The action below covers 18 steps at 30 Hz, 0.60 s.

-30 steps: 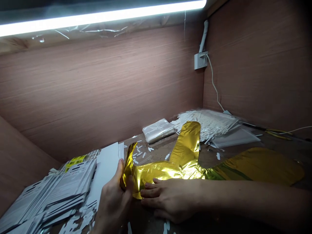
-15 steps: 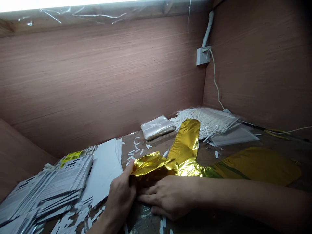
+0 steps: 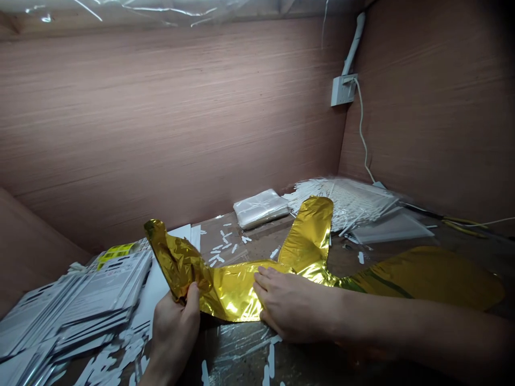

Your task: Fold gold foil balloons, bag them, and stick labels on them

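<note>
A shiny gold foil balloon [image 3: 237,287], flat and uninflated, lies spread across the table, its lobes reaching up and out to the right. My left hand [image 3: 177,321] pinches its left part between thumb and fingers, and the crumpled end stands up above the hand. Flat on the middle of the foil rests my right hand [image 3: 287,305], fingers stretched and pressing it down. My right forearm covers part of the foil's lower edge.
Stacked printed cards in clear sleeves [image 3: 96,289] and white sheets [image 3: 159,281] lie at left. At the back are a pile of clear bags [image 3: 261,208] and a heap of white sticks [image 3: 317,195]. Small white scraps [image 3: 219,252] dot the table. A power socket [image 3: 343,90] hangs in the corner.
The foil's left part, bunched up before, is now unfolded toward the left with its end raised. My left hand has moved left and down; my right hand now lies on top of the foil.
</note>
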### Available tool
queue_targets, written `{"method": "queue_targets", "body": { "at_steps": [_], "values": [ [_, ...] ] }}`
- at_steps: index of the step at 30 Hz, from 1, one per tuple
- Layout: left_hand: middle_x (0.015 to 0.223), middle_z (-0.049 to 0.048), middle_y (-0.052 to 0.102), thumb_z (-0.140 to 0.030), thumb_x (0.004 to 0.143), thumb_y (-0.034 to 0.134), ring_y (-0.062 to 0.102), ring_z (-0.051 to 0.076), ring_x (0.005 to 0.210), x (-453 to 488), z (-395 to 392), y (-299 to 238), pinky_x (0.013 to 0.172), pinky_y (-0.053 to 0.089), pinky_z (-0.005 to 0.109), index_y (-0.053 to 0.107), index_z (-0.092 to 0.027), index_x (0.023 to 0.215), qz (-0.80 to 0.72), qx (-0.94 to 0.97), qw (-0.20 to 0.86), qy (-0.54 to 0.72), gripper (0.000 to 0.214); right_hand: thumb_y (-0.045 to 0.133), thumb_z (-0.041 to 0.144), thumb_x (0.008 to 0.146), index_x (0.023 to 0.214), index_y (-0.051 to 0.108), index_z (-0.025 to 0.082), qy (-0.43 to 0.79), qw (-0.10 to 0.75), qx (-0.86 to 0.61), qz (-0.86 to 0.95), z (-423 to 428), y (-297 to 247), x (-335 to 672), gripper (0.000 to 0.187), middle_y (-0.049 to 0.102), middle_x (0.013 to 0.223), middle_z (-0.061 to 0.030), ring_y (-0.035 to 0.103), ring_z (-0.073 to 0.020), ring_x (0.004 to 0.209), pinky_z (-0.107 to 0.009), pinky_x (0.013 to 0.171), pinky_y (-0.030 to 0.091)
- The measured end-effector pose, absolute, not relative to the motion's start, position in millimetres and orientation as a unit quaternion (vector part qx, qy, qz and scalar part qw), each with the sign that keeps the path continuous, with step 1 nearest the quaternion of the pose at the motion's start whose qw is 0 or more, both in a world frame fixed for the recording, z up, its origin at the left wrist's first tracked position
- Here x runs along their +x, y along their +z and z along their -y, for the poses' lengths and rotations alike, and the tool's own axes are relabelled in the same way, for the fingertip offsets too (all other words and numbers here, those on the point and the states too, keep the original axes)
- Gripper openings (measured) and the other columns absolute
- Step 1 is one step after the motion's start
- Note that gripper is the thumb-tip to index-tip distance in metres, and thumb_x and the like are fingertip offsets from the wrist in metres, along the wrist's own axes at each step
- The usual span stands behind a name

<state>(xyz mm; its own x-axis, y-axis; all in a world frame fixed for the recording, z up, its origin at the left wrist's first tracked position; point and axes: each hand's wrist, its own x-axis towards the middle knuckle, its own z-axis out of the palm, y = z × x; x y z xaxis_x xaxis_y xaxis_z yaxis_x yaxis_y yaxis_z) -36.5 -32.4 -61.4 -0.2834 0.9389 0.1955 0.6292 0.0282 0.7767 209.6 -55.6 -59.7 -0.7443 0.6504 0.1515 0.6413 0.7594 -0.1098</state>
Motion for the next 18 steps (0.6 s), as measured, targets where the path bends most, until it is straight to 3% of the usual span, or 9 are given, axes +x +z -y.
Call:
{"method": "queue_targets", "body": {
  "at_steps": [6,11,14,16,18],
  "values": [
    [0.106,0.0147,0.08,-0.043,0.083,0.067,0.075,0.032,0.097,-32,33,-58,0.072,0.061,0.032,0.074,-0.009,0.098,-0.678,0.472,0.283,0.488,0.037,0.031,0.034,0.108,0.157,0.037,0.0,0.053,0.074,-0.358,0.929,45,-72,215,0.06,0.035,0.163,-0.0223,0.025,-0.039,0.155,-0.057,0.127,0.025],
    [0.11,0.0144,0.079,-0.044,0.081,0.073,0.076,0.031,0.098,-31,33,-63,0.082,0.063,0.036,0.074,-0.009,0.108,-0.609,0.475,0.358,0.524,0.043,0.027,0.037,0.109,0.163,0.025,0.005,0.107,0.071,-0.366,0.921,37,-75,222,0.063,0.023,0.169,-0.0183,0.013,-0.0366,0.158,-0.058,0.129,0.018],
    [0.103,0.015,0.08,-0.044,0.077,0.076,0.075,0.032,0.095,-32,32,-67,0.079,0.061,0.036,0.076,-0.01,0.097,-0.618,0.518,0.356,0.473,0.04,0.028,0.038,0.109,0.163,0.025,0.006,0.121,0.077,-0.368,0.919,38,-76,222,0.063,0.022,0.169,-0.018,0.012,-0.0356,0.158,-0.057,0.129,0.016],
    [0.086,0.0133,0.079,-0.043,0.077,0.073,0.074,0.03,0.081,-31,31,-69,0.066,0.057,0.033,0.074,-0.012,0.078,-0.646,0.557,0.296,0.429,0.031,0.028,0.038,0.109,0.163,0.026,0.006,0.128,0.077,-0.368,0.918,38,-76,221,0.063,0.023,0.168,-0.0179,0.013,-0.0348,0.158,-0.057,0.129,0.016],
    [0.063,0.0097,0.071,-0.039,0.08,0.065,0.066,0.025,0.06,-29,32,-70,0.053,0.047,0.03,0.061,-0.018,0.054,-0.668,0.593,0.216,0.395,0.033,0.028,0.039,0.109,0.163,0.025,0.007,0.132,0.07,-0.366,0.919,38,-75,221,0.063,0.023,0.168,-0.0177,0.013,-0.0346,0.158,-0.057,0.129,0.016]
  ]
}}
